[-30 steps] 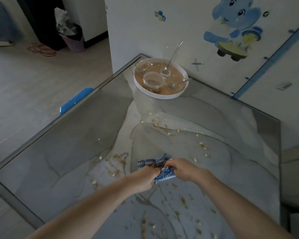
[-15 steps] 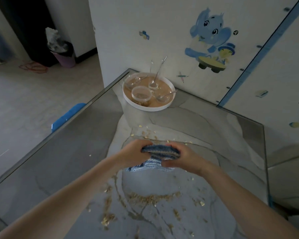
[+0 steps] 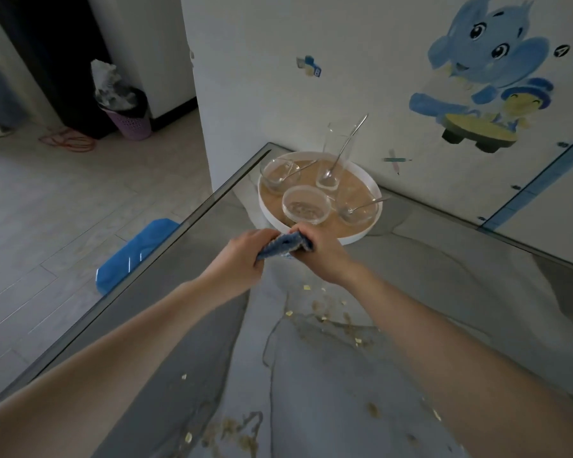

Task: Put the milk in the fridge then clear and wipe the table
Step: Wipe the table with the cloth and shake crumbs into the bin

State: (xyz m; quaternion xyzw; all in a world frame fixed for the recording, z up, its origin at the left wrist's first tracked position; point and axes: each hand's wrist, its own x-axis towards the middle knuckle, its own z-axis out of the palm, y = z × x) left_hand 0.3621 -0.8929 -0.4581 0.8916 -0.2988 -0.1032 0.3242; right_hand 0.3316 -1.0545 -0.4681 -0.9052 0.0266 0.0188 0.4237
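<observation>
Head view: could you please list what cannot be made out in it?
All in the head view.
Cloth: mostly covered by left hand and right hand; contact with table unclear.
Blue object on floor: partly behind table edge, unidentifiable.
Flat dish contents: too dim and small.

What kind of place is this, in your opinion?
Probably a home dining corner: a crumb-strewn table, a round tray of used glass dishes, and a cartoon elephant sticker on the wall.

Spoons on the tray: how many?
3, all on the tray. First spoon stands in the tall glass; second spoon lies in the left bowl; third spoon in the right bowl. The tray's near edge is partly hidden.
</observation>
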